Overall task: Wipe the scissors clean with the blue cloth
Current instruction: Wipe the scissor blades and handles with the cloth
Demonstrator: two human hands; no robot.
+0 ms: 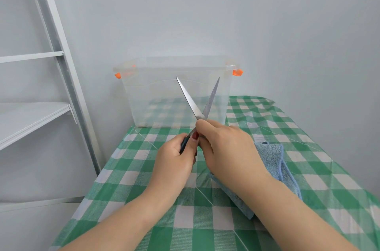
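Scissors (187,98) in left hand (174,160) and right hand (224,148)

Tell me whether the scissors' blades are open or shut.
Open. The scissors have two blades that cross at the pivot and spread into a V, tips well apart.
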